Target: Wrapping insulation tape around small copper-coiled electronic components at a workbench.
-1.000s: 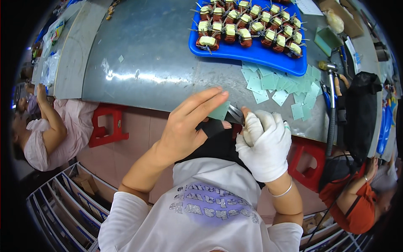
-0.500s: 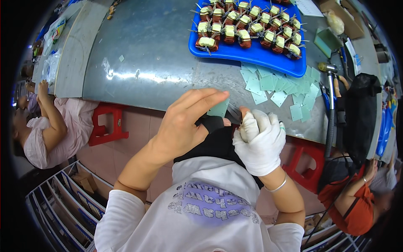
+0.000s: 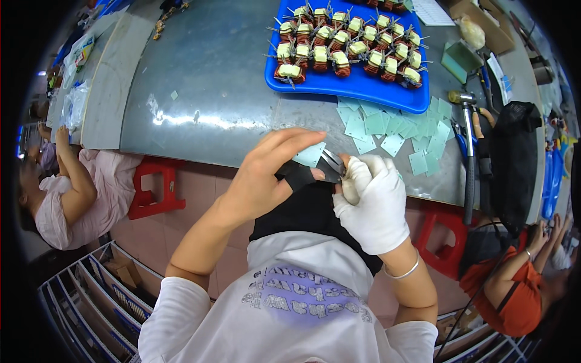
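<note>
My left hand (image 3: 257,172), with a black wrap around its thumb, pinches a thin pale green square plate (image 3: 310,155) between thumb and fingers. My right hand (image 3: 376,202) wears a white glove that leaves the fingertips bare. Its thumb and forefinger close on a small dark grey metal piece with light thin prongs (image 3: 331,160), right beside the plate; its exact kind is hard to make out. Both hands are close together at the table's near edge, above my lap. Beyond them, many similar pale green plates (image 3: 393,144) lie in a loose heap.
A blue tray (image 3: 339,91) holds rows of copper-wound coils (image 3: 321,57) with pale yellow tops. On the right lie a hammer (image 3: 468,139), a black bag (image 3: 511,163) and a green box (image 3: 458,60). Red stools (image 3: 154,187) stand below the metal table (image 3: 206,78); people sit at both sides.
The green plate has tilted and shifted slightly toward the left hand's fingers. The pronged metal piece shows more plainly between the hands. The whole view has shifted a little.
</note>
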Demonstrator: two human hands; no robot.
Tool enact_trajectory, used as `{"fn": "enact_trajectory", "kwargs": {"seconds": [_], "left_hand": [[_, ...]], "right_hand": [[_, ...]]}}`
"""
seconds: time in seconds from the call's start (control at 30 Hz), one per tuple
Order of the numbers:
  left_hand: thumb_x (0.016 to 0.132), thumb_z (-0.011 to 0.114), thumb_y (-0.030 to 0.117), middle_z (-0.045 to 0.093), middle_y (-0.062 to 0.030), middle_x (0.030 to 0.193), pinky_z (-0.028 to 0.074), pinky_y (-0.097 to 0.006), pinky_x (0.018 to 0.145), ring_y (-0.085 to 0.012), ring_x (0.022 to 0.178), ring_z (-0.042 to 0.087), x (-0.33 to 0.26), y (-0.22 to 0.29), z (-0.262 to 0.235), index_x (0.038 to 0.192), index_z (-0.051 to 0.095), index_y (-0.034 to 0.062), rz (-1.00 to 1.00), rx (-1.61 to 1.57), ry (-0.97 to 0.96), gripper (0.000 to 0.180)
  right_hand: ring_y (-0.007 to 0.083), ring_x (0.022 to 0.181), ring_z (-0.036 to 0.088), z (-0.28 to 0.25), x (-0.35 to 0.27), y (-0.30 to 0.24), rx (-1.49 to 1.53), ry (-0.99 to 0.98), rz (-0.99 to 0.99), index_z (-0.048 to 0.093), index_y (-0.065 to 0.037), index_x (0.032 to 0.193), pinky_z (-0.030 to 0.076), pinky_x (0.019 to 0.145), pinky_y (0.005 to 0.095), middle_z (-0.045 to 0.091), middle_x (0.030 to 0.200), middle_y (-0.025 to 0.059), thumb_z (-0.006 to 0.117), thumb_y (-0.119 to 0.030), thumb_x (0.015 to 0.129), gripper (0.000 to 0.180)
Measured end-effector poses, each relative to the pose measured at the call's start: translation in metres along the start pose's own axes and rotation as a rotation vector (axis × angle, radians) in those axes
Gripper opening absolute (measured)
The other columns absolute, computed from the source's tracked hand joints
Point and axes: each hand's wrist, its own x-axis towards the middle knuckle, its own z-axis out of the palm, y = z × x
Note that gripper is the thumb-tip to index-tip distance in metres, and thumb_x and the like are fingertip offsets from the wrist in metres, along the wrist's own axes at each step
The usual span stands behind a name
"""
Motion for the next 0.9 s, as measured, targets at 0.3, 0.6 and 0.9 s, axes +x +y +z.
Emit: {"fn": "enact_trajectory", "kwargs": {"seconds": [0.3,0.6,0.9], "left_hand": [[0.086,0.07,0.003,0.067,-0.0113,0.1,0.049,-0.027,0.076,-0.0124,0.087,0.061,-0.011,-0.01,0.019,0.13,0.036,0.0007,-0.301,-0.38,0.118,0.055],[0.09,0.064,0.001,0.066,-0.0135,0.106,0.051,-0.025,0.08,-0.0124,0.096,0.061,-0.005,0.002,0.012,0.134,0.042,0.0026,-0.358,-0.825,0.131,0.05],[0.09,0.065,0.0,0.061,-0.0068,0.102,0.05,-0.025,0.078,-0.0117,0.095,0.058,-0.005,0.006,0.004,0.135,0.044,0.0021,-0.439,-0.944,0.049,0.05]], "right_hand": [[0.0217,0.082,0.06,-0.027,-0.004,0.015,0.544,-0.057,0.18,0.06,0.0,0.102,0.05,0.075,0.0295,0.059,0.096,0.0117,0.072,-0.001,0.07,0.034],[0.0088,0.08,0.054,-0.04,-0.002,0.004,1.01,-0.294,0.396,0.051,-0.004,0.125,0.048,0.074,0.0245,0.055,0.097,0.0008,0.063,-0.002,0.084,0.043],[0.0324,0.086,0.058,-0.038,0.006,0.009,0.1,0.042,-0.05,0.063,-0.005,0.115,0.049,0.077,0.0408,0.063,0.099,0.0122,0.067,-0.004,0.071,0.044]]}}
